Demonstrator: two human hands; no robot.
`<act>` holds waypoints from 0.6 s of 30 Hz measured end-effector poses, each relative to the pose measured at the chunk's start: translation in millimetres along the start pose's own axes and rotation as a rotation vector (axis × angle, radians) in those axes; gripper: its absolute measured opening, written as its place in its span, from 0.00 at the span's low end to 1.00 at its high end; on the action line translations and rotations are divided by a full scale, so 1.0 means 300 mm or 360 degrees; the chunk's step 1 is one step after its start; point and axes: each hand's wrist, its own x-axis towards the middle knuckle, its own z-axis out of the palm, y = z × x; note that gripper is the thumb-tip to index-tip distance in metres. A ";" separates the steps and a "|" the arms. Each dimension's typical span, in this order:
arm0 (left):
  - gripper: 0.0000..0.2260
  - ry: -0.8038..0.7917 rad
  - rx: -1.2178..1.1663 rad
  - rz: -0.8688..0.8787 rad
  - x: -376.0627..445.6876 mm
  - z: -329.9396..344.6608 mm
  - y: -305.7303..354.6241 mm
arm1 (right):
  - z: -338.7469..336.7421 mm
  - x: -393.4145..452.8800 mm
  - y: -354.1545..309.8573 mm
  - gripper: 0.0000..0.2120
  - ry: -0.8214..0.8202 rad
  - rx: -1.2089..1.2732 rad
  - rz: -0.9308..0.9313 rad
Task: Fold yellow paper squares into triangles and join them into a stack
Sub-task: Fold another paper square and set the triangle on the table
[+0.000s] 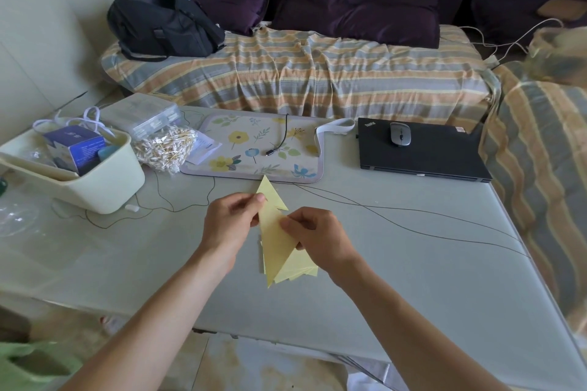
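Note:
A pale yellow stack of joined paper triangles (pixel 275 233) is held just above the grey table (pixel 413 263), its tip pointing away from me. My left hand (pixel 228 222) pinches the upper triangle near its left edge with thumb and forefinger. My right hand (pixel 317 238) grips the right side of the lower, larger triangle. Beneath my right hand several more yellow paper pieces (pixel 297 271) lie on the table, partly hidden by the hand and the held stack.
Behind the hands lie a floral mat (pixel 254 149) with a black cable, a closed black laptop (pixel 419 152) with a grey mouse on it, a cream bin (pixel 89 181) of items, and a bag of cotton swabs (pixel 165 146). Thin wires cross the table.

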 end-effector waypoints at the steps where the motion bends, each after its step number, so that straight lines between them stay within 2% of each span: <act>1: 0.04 -0.0013 0.0004 0.0011 0.002 -0.004 -0.002 | -0.002 -0.001 -0.002 0.06 0.0007 -0.0017 -0.0004; 5: 0.03 -0.0191 -0.0022 -0.0021 -0.007 -0.005 -0.004 | -0.013 -0.003 0.000 0.06 0.0042 -0.0024 -0.0017; 10: 0.07 -0.0089 0.0021 0.0026 0.013 -0.016 0.013 | -0.010 0.004 0.001 0.08 -0.0016 0.0204 0.0007; 14: 0.09 -0.0049 -0.0112 -0.0039 0.012 -0.015 0.019 | -0.011 0.005 0.002 0.08 -0.0035 0.0277 0.0019; 18: 0.12 0.0033 0.0144 0.0105 0.023 -0.013 -0.012 | -0.004 -0.003 -0.007 0.08 -0.0084 0.0301 -0.0022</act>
